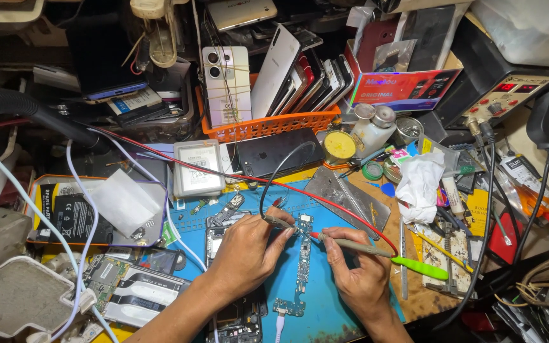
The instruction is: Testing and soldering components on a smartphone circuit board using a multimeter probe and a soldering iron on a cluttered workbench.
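A narrow green circuit board (302, 260) lies on a blue work mat (325, 311). My left hand (246, 254) holds a probe with a black lead (279, 222), its tip touching the top of the board. My right hand (360, 273) grips a probe with a red lead (344, 243), its tip pressed to the board's upper right edge. An opened phone (239, 317) lies partly under my left wrist.
An orange basket (268, 124) full of phones stands behind the mat, with a black phone (274, 152) and a grey battery (197, 168) before it. A power supply (509, 92) sits at back right. Tools, a crumpled tissue (417, 184) and green-handled tweezers (420, 268) crowd the right.
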